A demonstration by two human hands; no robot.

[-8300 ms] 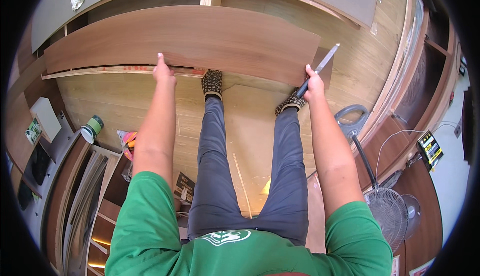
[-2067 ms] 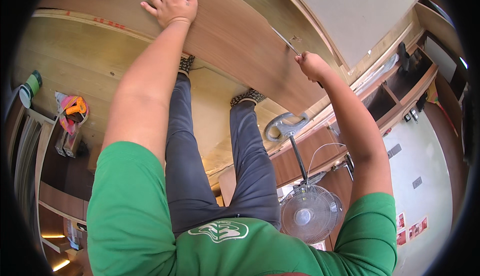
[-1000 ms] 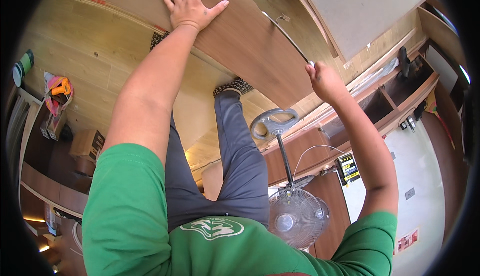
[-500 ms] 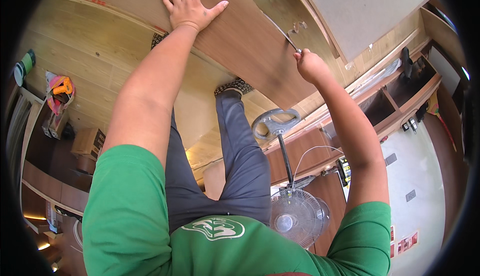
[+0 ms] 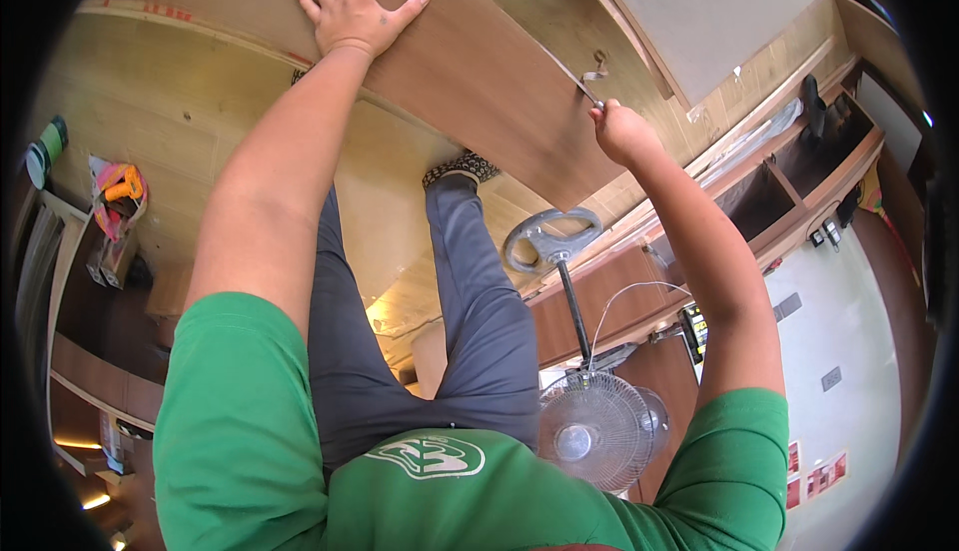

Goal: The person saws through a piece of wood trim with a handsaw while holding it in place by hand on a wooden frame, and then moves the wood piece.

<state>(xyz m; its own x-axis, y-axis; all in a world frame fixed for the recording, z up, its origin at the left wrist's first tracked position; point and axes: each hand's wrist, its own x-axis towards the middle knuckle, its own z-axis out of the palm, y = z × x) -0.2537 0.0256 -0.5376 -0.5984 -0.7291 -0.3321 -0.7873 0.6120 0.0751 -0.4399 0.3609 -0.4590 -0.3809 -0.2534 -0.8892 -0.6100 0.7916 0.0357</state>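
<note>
A long wood-grain board lies flat in front of me, its pointed near end towards the fan. My left hand presses on it with the fingers spread and the palm down, holding nothing. At the board's right edge, my right hand is closed around a slim metal tool with a narrow blade-like shaft; its exact kind is too small to make out. The shaft points away from me along that edge. A thin curled strip stands beside the tool.
A standing fan with a grey base lies near my right leg. Another large panel is at the far right. Cabinet compartments line the right side. A bag with an orange tool sits on the wooden floor at left.
The board and my left hand appear slightly further left in view. My right hand stays at the board's edge, still gripping the tool, and the curled strip has shifted slightly.
</note>
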